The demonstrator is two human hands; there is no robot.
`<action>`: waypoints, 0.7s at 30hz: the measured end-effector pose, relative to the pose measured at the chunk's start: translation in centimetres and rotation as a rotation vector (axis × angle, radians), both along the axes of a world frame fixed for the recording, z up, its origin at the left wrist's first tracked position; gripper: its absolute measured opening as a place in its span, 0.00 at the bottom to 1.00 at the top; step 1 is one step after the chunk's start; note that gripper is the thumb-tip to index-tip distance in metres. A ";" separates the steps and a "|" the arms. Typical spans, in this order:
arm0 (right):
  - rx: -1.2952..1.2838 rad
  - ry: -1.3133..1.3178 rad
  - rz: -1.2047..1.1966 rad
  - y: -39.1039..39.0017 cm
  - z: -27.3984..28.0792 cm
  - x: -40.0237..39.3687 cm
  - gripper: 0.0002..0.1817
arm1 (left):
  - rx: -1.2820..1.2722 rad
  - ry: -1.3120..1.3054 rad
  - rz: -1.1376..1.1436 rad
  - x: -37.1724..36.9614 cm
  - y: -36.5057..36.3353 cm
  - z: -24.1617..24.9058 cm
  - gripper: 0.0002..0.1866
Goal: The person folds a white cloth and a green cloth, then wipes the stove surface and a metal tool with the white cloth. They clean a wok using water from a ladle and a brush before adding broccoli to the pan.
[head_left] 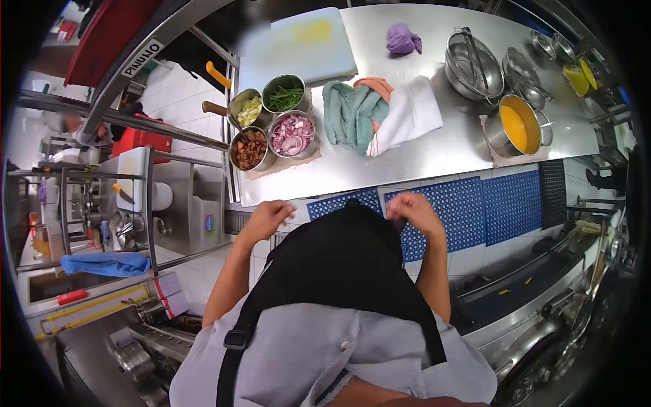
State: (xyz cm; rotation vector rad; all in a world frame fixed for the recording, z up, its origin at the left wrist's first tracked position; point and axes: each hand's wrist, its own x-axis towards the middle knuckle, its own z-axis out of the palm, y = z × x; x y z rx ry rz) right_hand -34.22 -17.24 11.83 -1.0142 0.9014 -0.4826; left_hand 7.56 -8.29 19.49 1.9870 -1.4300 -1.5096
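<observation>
My left hand (270,220) hovers in front of the steel table's near edge, beside my black apron (332,258). Its fingers are loosely bent and apart, with nothing in them. On the other side of the apron, my right hand (415,213) is also raised, empty, its fingers half curled. Nearest the left hand on the table are metal pots of cooked meat pieces (249,150), sliced red onion (291,134), chopped green beans (283,98) and pale cut vegetables (247,110). Between the hands, farther back, lie a green towel (352,115) and a white towel (410,115).
A white cutting board (298,51) lies at the back left of the steel table (434,163), with a purple cloth (404,39) to its right. Farther right stand a metal bowl (468,71) and a pot of orange liquid (521,127). Blue mats (441,217) cover the floor.
</observation>
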 end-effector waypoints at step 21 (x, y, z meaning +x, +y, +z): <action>-0.774 0.224 -0.456 -16.2 14.2 -1.9 0.14 | -1.025 0.272 0.010 -23.1 -18.6 2.1 0.17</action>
